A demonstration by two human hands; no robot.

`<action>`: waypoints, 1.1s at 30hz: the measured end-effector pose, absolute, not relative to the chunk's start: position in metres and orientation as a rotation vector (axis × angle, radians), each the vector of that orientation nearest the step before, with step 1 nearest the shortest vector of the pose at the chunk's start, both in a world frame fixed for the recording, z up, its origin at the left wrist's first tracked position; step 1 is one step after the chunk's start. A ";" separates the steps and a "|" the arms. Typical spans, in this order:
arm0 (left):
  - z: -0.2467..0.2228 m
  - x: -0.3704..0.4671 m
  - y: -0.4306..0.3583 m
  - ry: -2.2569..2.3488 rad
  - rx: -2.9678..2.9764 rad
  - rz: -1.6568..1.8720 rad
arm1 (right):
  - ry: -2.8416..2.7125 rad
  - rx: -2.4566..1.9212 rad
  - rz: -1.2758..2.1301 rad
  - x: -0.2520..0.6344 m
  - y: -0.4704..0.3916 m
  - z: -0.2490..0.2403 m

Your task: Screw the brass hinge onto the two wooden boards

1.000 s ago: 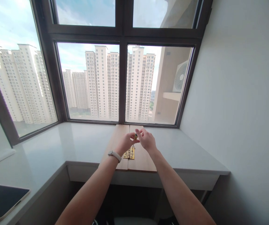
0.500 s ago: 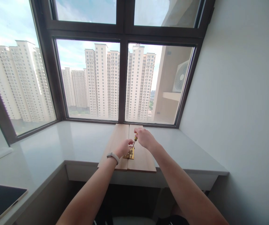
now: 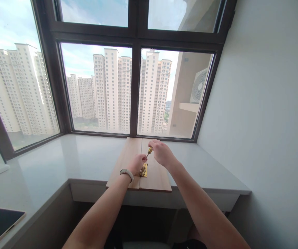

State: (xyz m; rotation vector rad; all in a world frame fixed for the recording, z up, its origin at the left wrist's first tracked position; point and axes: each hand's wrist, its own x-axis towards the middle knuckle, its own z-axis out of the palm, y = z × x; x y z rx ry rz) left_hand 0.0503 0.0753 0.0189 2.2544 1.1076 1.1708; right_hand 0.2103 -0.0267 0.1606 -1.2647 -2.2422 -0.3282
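Observation:
My right hand (image 3: 161,153) grips the yellow handle of a screwdriver (image 3: 150,150), which slants down to the left. My left hand (image 3: 137,163) has its thumb and fingers closed around the lower shaft of the screwdriver, covering its tip. Just below the fingers is a brass-coloured hinge (image 3: 144,171), partly hidden by my left hand. It spans the seam between two wooden boards, a left board (image 3: 125,155) and a right board (image 3: 157,178), lying side by side. Small dark spots show on the hinge's right leaf; whether they are holes or screws is unclear.
The boards rest on a white windowsill counter (image 3: 92,155), slightly overhanging its front edge. A tablet (image 3: 1,223) lies at the lower left. Dark-framed windows (image 3: 134,86) rise behind the counter, and a white wall (image 3: 268,103) bounds the right side.
My left fingers have closed in around the screwdriver shaft, where they were looser before. My right hand keeps its grip on the handle. The whole view has shifted slightly.

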 end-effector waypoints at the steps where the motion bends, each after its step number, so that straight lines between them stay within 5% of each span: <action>1: 0.018 0.051 0.077 1.127 2.237 1.178 | -2.217 -1.269 -0.321 0.212 -0.027 0.160; 13: 0.012 0.047 0.098 1.399 2.107 1.114 | -1.805 -1.324 -0.142 0.243 -0.020 0.124; 24: 0.004 -0.058 0.101 2.019 1.829 0.789 | -0.864 -1.188 0.506 0.291 0.023 -0.019; 33: -0.007 -0.070 0.097 1.942 1.807 0.840 | -0.860 -1.083 0.650 0.277 0.025 -0.023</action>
